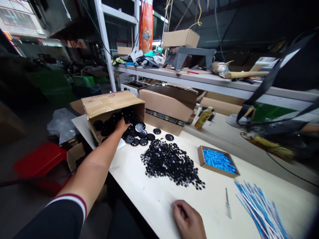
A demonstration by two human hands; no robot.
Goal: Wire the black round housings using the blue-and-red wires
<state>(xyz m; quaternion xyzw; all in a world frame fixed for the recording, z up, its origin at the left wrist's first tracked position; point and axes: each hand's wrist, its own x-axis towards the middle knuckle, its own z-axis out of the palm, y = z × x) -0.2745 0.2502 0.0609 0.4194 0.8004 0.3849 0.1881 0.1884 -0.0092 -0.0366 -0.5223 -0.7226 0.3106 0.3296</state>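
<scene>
Black discs: heaped inside the mouth of a tipped cardboard box (pixel 113 101), left of centre in the frame; several discs (pixel 143 142) lie spilled in front of it.
Left hand (pixel 122 125): reaching in at the box mouth, among the discs; its fingers are mostly hidden, so I cannot tell whether they are spread or pinching one.
Right hand (pixel 189 219): bottom centre, fingers curled inward in a loose fist; I cannot tell whether anything is inside.
Pile of small black pieces (pixel 169 162): centre of the frame, on the pale surface (pixel 139 187).
Tray (pixel 201 157): right of the pile, filled with blue pieces (pixel 219 160).
Strips (pixel 260 209): blue and white, bundled at lower right, near a thin tool (pixel 227 200).
Bottle (pixel 203 118): upper right of centre, below the shelf (pixel 211 77).
</scene>
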